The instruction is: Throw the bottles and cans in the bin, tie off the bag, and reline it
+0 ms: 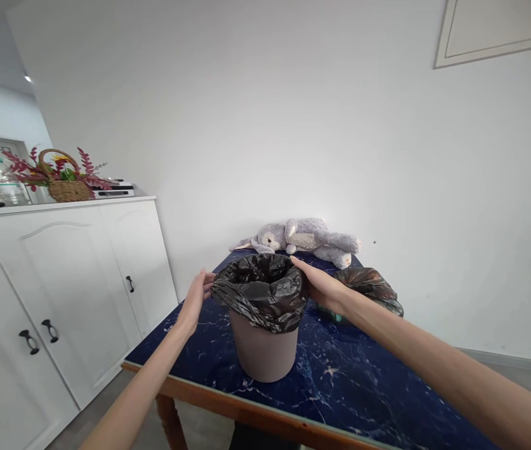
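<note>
Against the left wall stands a white cabinet (59, 294) with dark handles on its doors. On its top sits a wicker basket (65, 187) with red and yellow flowers, and just right of it lies a flat white device (115, 189).

Further right, a table (340, 387) with a dark blue marbled top and a wooden edge reaches back to the white wall. Near its front edge stands 1 pale bin (262, 350), upright, with a black bin bag (260, 294) set inside it and folded down over the rim, so the plastic hangs crumpled around the upper part of the bin.

The left hand (194, 300) comes up from the lower left and meets the left side of the bag at the rim. Its fingers lie close together and nearly straight, the tips touching the folded plastic; whether they pinch it cannot be told from this angle.

The right hand (319, 284) comes in from the lower right and lies against the right side of the rim. Its fingers are stretched forward and pressed together along the top edge of the bag, the thumb hidden behind the plastic, so a grip cannot be confirmed.

Behind the right hand, on the table, lies a 2nd crumpled dark bag (373, 286), with something green showing beneath it. At the far end of the table, touching the wall, a grey plush toy (303, 239) lies on its side. High on the right wall hangs a pale framed panel (500, 28).
</note>
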The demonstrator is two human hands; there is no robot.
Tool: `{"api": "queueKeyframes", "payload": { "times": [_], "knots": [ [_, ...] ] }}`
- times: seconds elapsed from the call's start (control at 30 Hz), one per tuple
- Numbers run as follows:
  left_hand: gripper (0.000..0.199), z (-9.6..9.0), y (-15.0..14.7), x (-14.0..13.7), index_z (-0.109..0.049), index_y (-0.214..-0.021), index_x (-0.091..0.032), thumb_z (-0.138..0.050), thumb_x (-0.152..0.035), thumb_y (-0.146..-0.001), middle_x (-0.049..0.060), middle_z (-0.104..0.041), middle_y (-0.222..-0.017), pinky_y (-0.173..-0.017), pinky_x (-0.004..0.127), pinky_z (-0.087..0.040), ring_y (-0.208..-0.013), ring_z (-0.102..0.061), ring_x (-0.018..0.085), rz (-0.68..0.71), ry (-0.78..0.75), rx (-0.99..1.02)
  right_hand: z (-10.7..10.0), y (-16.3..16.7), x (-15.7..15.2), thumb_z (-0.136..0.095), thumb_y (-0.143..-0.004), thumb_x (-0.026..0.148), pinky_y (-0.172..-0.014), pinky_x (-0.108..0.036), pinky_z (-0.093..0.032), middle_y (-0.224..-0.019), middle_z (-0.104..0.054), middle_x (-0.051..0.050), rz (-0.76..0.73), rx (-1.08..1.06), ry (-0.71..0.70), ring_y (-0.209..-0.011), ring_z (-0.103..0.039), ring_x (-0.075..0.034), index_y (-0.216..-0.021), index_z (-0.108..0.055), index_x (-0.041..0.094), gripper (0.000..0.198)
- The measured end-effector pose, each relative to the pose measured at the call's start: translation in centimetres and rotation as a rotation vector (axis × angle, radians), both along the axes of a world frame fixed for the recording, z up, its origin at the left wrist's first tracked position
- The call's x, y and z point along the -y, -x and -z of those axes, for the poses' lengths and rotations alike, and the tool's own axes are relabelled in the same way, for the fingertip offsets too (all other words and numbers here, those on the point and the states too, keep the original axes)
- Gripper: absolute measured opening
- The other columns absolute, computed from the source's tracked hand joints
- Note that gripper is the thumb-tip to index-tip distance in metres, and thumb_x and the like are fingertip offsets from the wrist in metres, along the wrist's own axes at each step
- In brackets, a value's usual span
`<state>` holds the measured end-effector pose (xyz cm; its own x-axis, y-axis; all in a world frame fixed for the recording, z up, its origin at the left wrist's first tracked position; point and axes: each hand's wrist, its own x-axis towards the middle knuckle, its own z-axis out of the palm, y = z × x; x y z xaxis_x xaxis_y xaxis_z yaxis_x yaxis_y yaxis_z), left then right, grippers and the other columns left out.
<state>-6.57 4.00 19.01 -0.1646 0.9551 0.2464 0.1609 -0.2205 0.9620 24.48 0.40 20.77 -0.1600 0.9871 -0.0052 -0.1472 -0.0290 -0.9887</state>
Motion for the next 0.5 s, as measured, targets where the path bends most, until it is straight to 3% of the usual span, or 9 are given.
{"api": "queueKeyframes", "payload": {
  "times": [0.07,0.13,0.2,0.37,0.5],
  "knots": [
    [0.060,-1.0,0.1,0.7,-0.060,-0.111,-0.019,-0.061,-0.073,-0.086,0.009,-0.073,-0.096,-0.078,0.034,-0.053,-0.096,-0.070,0.028,0.047,0.055,0.042,-0.2,0.3,0.9,-0.065,-0.094,0.063,-0.126,-0.049,-0.034,-0.150,-0.065,-0.005,0.086,0.012,0.003,-0.142,-0.055,-0.031,-0.145,-0.063,0.029,0.061],
    [0.059,-1.9,0.2,1.7,-0.058,-0.115,-0.018,-0.064,-0.069,-0.086,0.003,-0.069,-0.082,-0.067,0.031,-0.049,-0.076,-0.068,0.023,0.219,0.160,0.056,-0.3,0.6,1.8,-0.075,-0.087,0.061,-0.127,-0.048,-0.033,-0.157,-0.059,-0.004,0.157,0.021,0.009,-0.146,-0.051,-0.031,-0.153,-0.055,0.031,0.075],
    [0.056,-2.6,-0.1,2.8,-0.059,-0.117,-0.018,-0.068,-0.064,-0.087,0.003,-0.069,-0.081,-0.063,0.030,-0.048,-0.069,-0.065,0.020,0.328,0.187,0.073,-0.4,1.0,2.6,-0.081,-0.083,0.058,-0.125,-0.046,-0.036,-0.159,-0.056,-0.003,0.178,0.020,0.008,-0.146,-0.051,-0.030,-0.158,-0.047,0.033,0.086],
    [0.056,-2.8,-0.8,5.1,-0.056,-0.126,-0.024,-0.078,-0.053,-0.085,0.010,-0.071,-0.120,-0.078,0.032,-0.055,-0.094,-0.070,0.022,0.156,-0.022,0.136,-0.2,2.2,4.1,-0.073,-0.090,0.053,-0.118,-0.042,-0.044,-0.145,-0.067,-0.002,0.172,-0.007,-0.045,-0.137,-0.059,-0.027,-0.157,-0.045,0.036,0.075],
    [0.055,-1.2,0.9,5.5,-0.060,-0.121,-0.029,-0.084,-0.055,-0.080,0.007,-0.067,-0.131,-0.090,0.028,-0.054,-0.123,-0.064,0.026,0.161,-0.165,0.083,0.1,2.4,4.4,-0.064,-0.093,0.049,-0.120,-0.041,-0.040,-0.145,-0.067,-0.001,0.190,0.012,-0.035,-0.139,-0.056,-0.026,-0.149,-0.054,0.033,0.059]
  ]
}}
